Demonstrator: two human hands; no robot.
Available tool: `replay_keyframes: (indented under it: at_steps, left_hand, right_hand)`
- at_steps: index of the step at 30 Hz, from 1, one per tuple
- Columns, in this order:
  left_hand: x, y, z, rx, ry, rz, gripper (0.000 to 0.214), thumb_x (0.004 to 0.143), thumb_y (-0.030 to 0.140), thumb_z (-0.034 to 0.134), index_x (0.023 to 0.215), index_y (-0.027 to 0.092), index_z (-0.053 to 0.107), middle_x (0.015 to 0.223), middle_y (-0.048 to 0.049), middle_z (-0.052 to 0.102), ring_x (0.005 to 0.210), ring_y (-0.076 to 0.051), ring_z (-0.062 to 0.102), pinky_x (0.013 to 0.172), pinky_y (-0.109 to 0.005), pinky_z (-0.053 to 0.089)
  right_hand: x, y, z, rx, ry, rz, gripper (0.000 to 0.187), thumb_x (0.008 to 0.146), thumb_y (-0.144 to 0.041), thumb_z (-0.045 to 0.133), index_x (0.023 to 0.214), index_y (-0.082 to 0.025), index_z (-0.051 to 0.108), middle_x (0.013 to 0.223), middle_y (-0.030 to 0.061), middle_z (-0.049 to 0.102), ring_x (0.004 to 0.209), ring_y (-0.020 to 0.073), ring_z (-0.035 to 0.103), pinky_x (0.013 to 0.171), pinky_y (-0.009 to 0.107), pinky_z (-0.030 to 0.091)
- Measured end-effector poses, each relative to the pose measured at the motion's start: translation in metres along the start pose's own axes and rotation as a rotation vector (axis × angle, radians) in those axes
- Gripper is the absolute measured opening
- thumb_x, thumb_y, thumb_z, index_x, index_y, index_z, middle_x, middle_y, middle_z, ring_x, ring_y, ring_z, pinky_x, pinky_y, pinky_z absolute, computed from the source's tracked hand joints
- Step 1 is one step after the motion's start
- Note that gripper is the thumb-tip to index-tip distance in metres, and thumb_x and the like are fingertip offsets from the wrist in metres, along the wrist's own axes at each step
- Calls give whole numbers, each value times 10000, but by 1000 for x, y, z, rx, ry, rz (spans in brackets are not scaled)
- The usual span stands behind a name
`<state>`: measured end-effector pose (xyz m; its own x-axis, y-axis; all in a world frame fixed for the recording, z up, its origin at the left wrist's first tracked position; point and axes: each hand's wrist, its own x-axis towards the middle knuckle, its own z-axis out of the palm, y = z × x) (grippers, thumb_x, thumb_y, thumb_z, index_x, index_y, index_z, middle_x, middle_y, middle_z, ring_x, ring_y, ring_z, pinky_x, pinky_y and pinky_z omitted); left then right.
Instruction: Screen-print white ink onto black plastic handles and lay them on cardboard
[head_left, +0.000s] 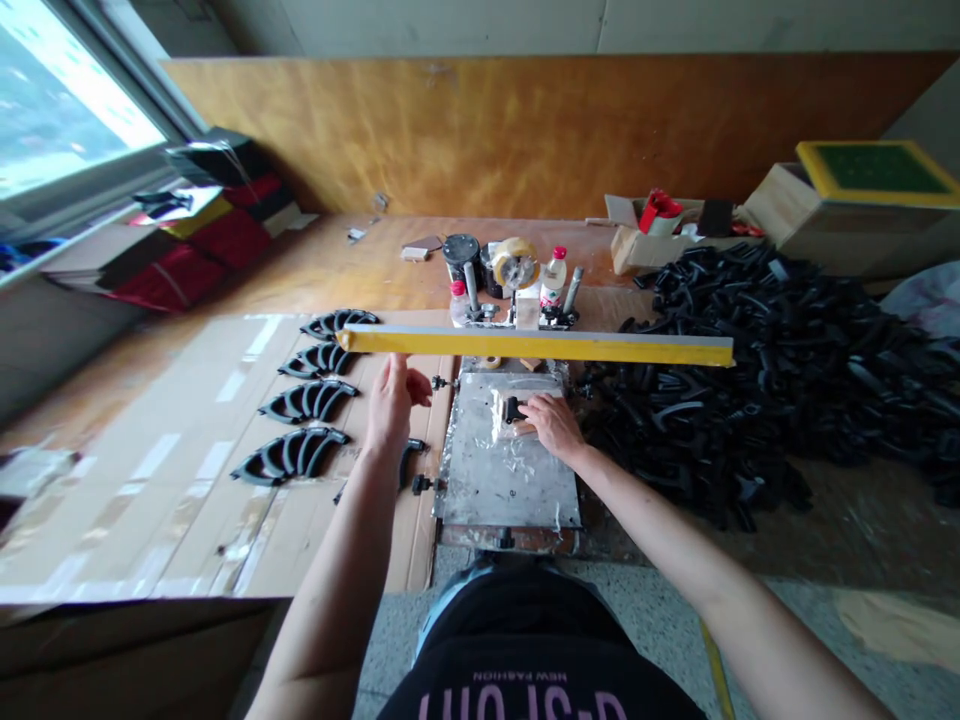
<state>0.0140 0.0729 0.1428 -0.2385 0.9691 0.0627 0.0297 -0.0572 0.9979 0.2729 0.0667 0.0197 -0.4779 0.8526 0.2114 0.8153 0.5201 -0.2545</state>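
My right hand (553,424) is over a flat metal plate (502,490), its fingers closed on a small black plastic part (514,409). This part rests on a small raised block on the plate. To the left, my left hand (397,395) hovers just below the left end of a long yellow-and-grey bar (540,346). Its fingers are loosely curled and apart, with nothing seen in them; whether it touches the bar I cannot tell. The bar spans above the plate's far end. Beside my left forearm lies a curved black part (407,462), partly hidden.
Curved black parts (304,400) lie in rows on cardboard (180,500) at left. A big heap of black parts (720,400) covers the right. Behind the bar stand a tape roll (516,264), a red-capped bottle (553,278) and a dark tub (460,258). Black knobs (426,484) stick out from the plate's left.
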Motion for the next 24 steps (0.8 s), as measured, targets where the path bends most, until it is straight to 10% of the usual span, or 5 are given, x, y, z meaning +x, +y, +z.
replay_keyframes:
  at_steps: [13,18,24]
  left_hand:
    - [-21,9,22,-180,47,151,534,880,609,413,962,150,674,739,-42,683,678,-130,640,643,-250,510]
    - [-10,21,25,-110,35,44,497,868,589,453,959,151,669,625,-2,618,483,-97,538,491,-229,456]
    - [-22,1,6,-130,-43,-23,553,851,636,453,992,146,669,775,-42,668,652,-140,608,593,-252,484]
  right_hand:
    - [0,-7,11,58,-148,27,339,914,-397,532,1221,-278,612,1219,36,660,1110,258,570,1016,427,383]
    - [14,-13,14,23,-91,-10,515,878,-400,597,1351,-214,517,1412,90,511,1319,271,443,1108,494,321]
    - [-7,48,-23,139,212,419,311,914,-92,374,803,-112,664,818,47,747,865,112,685,823,293,548]
